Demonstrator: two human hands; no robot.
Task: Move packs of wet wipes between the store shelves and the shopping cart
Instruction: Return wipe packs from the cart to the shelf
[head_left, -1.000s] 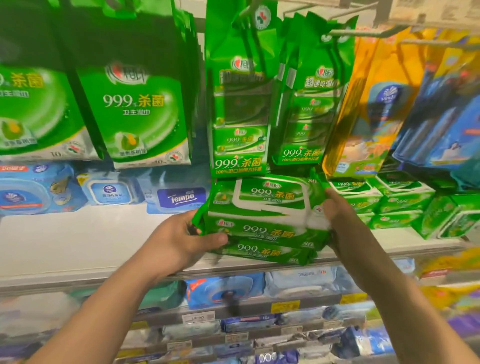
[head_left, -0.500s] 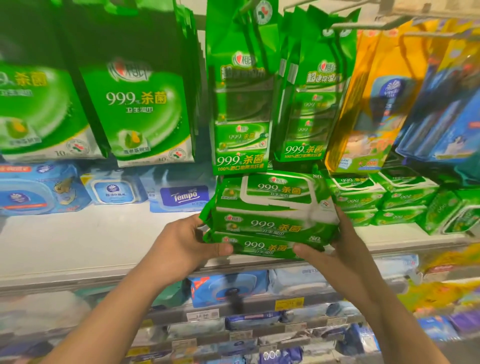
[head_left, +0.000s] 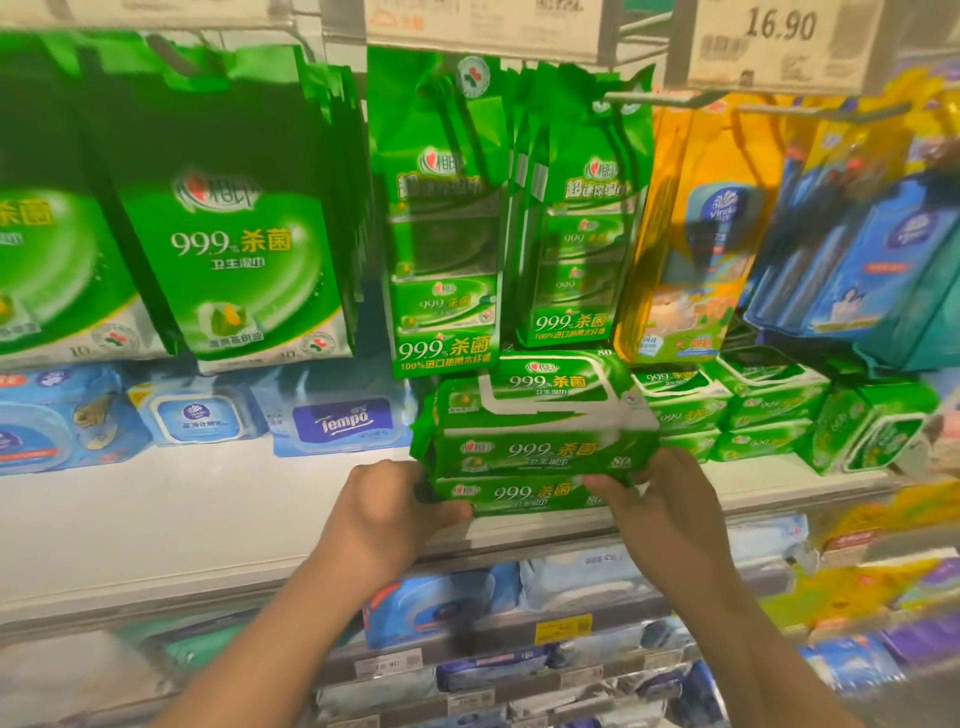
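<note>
Together, left hand (head_left: 387, 512) and right hand (head_left: 662, 506) grip stacked green wipes packs (head_left: 535, 441).

We have pushed the stack of green wipe packs (head_left: 535, 436) farther onto the white shelf (head_left: 156, 519); a second ago it hung over the front edge, now it sits almost against the packs behind it. Our right hand (head_left: 660, 499) has slid from the stack's right end down to its lower front corner, fingers now under the bottom pack. Our left hand (head_left: 384, 514) has followed the stack inward, thumb along its lower left edge.
</note>
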